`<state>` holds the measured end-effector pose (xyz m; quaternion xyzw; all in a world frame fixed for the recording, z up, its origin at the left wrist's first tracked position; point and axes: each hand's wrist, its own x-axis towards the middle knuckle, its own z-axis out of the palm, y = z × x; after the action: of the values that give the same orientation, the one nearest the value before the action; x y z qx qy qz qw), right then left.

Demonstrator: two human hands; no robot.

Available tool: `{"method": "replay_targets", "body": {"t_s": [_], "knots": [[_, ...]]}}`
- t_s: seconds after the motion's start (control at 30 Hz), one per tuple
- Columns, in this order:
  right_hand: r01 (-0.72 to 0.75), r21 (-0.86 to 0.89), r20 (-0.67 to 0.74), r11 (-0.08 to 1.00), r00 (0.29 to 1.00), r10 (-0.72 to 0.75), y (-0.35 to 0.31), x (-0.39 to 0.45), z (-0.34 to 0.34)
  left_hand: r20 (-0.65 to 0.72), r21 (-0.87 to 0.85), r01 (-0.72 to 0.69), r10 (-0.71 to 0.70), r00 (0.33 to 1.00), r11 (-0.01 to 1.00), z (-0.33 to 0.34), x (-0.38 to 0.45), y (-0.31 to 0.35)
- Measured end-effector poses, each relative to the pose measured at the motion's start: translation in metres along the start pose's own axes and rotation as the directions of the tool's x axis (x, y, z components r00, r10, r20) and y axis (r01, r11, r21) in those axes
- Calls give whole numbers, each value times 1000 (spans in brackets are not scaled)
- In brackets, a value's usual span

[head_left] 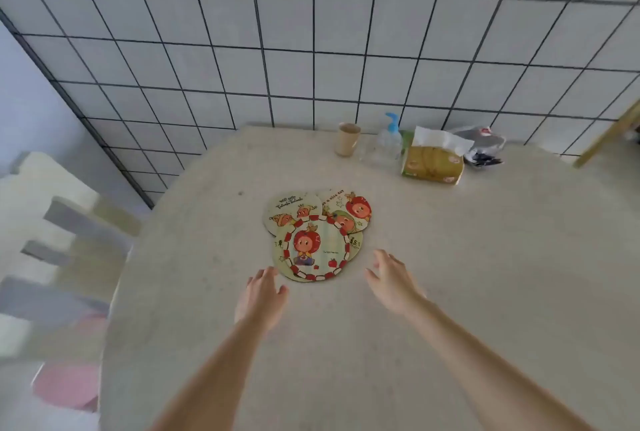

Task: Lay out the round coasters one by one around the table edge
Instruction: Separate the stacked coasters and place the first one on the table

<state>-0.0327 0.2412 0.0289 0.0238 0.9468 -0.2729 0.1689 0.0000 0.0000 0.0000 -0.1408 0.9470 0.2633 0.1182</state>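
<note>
Several round cartoon-printed coasters lie overlapped in a loose pile near the middle of the beige round table (450, 292). The top coaster (313, 248) has a red-and-white ring and a red-haired figure. Behind it lie another coaster (289, 210) at the left and one more coaster (353, 210) at the right. My left hand (263, 295) hovers just below-left of the pile, fingers spread, holding nothing. My right hand (391, 280) is to the pile's right, fingers apart and empty. Neither hand touches a coaster.
At the table's far edge by the tiled wall stand a beige cup (347, 139), a clear pump bottle (389, 139), a tissue pack (433, 160) and a dark plastic bag (483, 146). A chair (69, 240) stands at the left, and a wooden pole (609, 134) leans at the right.
</note>
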Motion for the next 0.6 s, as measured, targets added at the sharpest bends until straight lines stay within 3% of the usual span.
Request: {"method": "replay_targets", "body": {"t_s": [0.23,0.43,0.6], "knots": [[-150,118,69,982,987,142,-15,77,12,13,-171,128,-127,992,977,5,70,12],[-265,201,119,943,962,245,-31,113,31,27,-371,234,-241,970,899,4,105,12],[-361,284,133,888,932,336,-31,121,39,126,-443,289,-260,957,849,10,122,17]]}}
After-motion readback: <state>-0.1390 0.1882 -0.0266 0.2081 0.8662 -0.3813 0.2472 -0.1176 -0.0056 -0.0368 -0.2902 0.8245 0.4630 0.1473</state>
